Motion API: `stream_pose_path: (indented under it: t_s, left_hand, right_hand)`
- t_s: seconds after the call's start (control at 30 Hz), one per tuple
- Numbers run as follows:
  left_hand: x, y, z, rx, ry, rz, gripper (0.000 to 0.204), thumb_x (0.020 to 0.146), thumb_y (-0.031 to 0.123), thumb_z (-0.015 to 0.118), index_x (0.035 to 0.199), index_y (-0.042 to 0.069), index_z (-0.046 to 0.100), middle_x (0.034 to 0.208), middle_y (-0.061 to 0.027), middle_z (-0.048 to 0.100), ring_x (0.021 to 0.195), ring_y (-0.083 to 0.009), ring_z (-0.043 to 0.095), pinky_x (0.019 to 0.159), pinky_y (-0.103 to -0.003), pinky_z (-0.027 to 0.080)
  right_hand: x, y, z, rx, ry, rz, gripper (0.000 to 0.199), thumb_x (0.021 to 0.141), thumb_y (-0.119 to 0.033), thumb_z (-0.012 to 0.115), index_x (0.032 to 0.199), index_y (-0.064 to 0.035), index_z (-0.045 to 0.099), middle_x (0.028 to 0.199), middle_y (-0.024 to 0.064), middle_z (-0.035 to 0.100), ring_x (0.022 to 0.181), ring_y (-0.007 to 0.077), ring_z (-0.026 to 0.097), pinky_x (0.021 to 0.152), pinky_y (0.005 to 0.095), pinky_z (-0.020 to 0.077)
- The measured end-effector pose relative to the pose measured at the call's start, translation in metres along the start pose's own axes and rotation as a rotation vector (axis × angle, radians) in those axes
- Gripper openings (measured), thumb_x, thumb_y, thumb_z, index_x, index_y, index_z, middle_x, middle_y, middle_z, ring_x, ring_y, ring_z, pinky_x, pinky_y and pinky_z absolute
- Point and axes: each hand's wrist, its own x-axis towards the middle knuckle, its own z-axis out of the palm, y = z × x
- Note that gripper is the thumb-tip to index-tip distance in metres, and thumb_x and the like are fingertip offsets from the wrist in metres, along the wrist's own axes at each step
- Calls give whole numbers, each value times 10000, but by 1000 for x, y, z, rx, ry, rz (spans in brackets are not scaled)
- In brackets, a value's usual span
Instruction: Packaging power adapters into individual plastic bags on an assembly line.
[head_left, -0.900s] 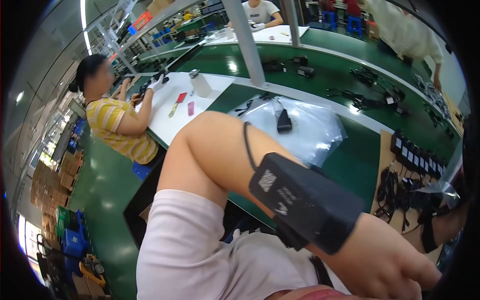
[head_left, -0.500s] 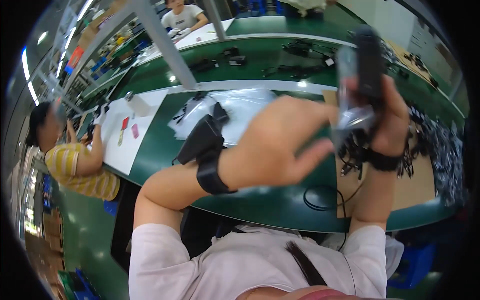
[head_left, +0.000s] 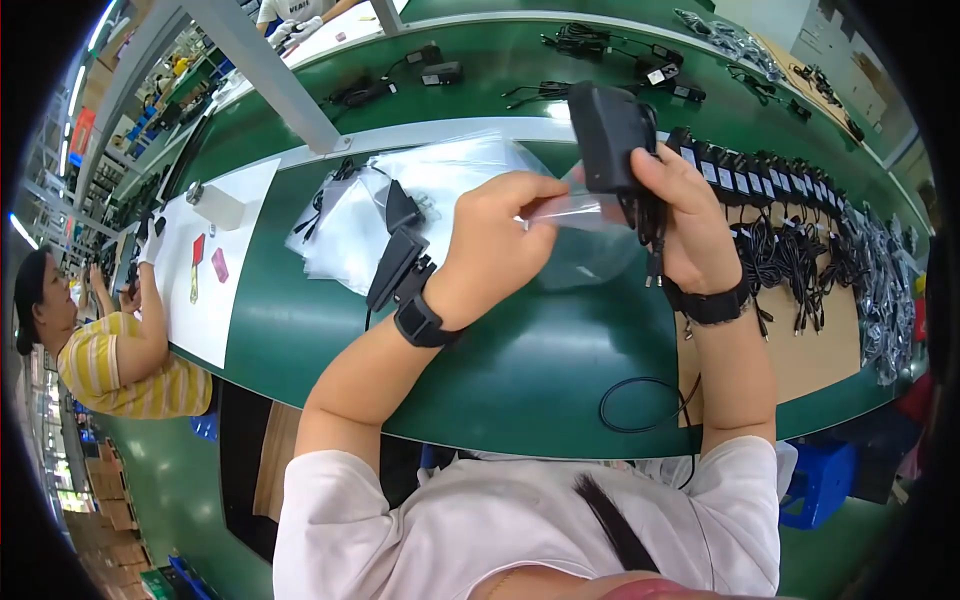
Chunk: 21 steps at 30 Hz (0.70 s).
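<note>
A black power adapter (head_left: 607, 135) with its cable bundled below is gripped in my right hand (head_left: 692, 215), raised over the green bench. My left hand (head_left: 500, 235) pinches the edge of a clear plastic bag (head_left: 590, 235), which hangs between my two hands, just under the adapter. How far the bag's mouth is open, I cannot tell. Beneath and to the left of my left hand lies a stack of clear plastic bags (head_left: 345, 235). Both wrists wear black bands, and a black box-shaped device sits by the left one.
Rows of black adapters (head_left: 770, 185) with bundled cables lie on brown cardboard (head_left: 820, 350) at right, beside a heap of bagged items (head_left: 885, 290). A loose black cable (head_left: 640, 405) loops near the front edge. A co-worker (head_left: 120, 345) in yellow stripes sits at left. A metal post (head_left: 265, 80) rises behind.
The adapter has come lower and to the left in my right hand. My left hand has moved left and closed on the bag, drawing it out between the hands.
</note>
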Motion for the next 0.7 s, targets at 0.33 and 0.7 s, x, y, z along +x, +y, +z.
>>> stream_pose_path:
  t_s: [0.33, 0.7]
  left_hand:
    - [0, -35, -27, -365, -36, -375, 278, 691, 28, 713, 642, 59, 441, 636, 43, 483, 594, -32, 426, 533, -203, 371]
    - [5, -2, -16, 576, 36, 380, 401, 625, 87, 708, 1001, 39, 576, 886, -131, 564, 847, -316, 523, 742, -380, 414]
  right_hand:
    - [12, 15, -22, 72, 168, 10, 256, 878, -202, 543, 1008, 17, 524, 921, 100, 592, 810, 178, 601, 767, 322, 526]
    - [5, 15, -2, -148, 140, -190, 351, 813, -149, 631, 1097, 14, 504, 988, 46, 577, 846, 111, 558, 760, 237, 457]
